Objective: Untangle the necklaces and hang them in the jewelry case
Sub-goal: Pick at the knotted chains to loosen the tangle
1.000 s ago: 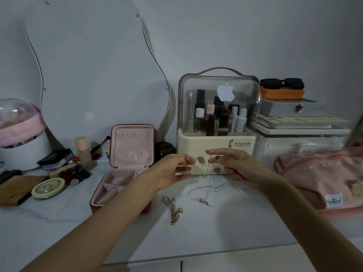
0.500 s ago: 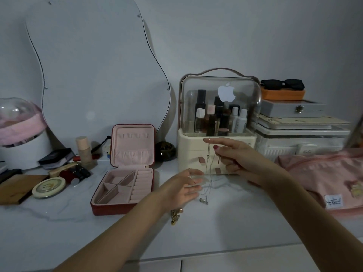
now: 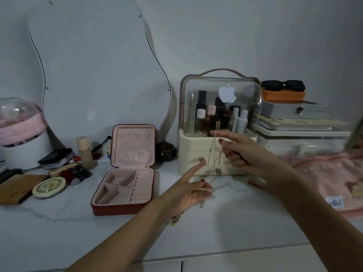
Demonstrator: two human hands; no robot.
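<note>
A thin necklace chain point(image 3: 211, 154) hangs from my right hand point(image 3: 241, 154), draped over the outstretched index finger while the other fingers curl round a strand. The chain runs down to my left hand point(image 3: 188, 191), whose straight, spread fingers touch its lower loops just above the counter. A small pendant point(image 3: 201, 205) dangles below those fingers. A chunky gold chain point(image 3: 175, 219) lies on the counter, partly hidden under my left wrist. The red jewelry case point(image 3: 125, 209) stands open to the left, its pink lid upright with a row of hooks point(image 3: 133, 136).
A cream cosmetics organiser point(image 3: 196, 146) with a clear dome stands right behind my hands. A pink pouch point(image 3: 324, 173) lies at right and stacked boxes point(image 3: 294, 130) behind it. Makeup items point(image 3: 74, 173), a round tin point(image 3: 49, 186) and a wavy mirror point(image 3: 98, 65) are at left.
My right hand rose, lifting the thin chain taut. My left hand dropped toward the counter and spread its fingers under the chain, covering part of the gold chain.
</note>
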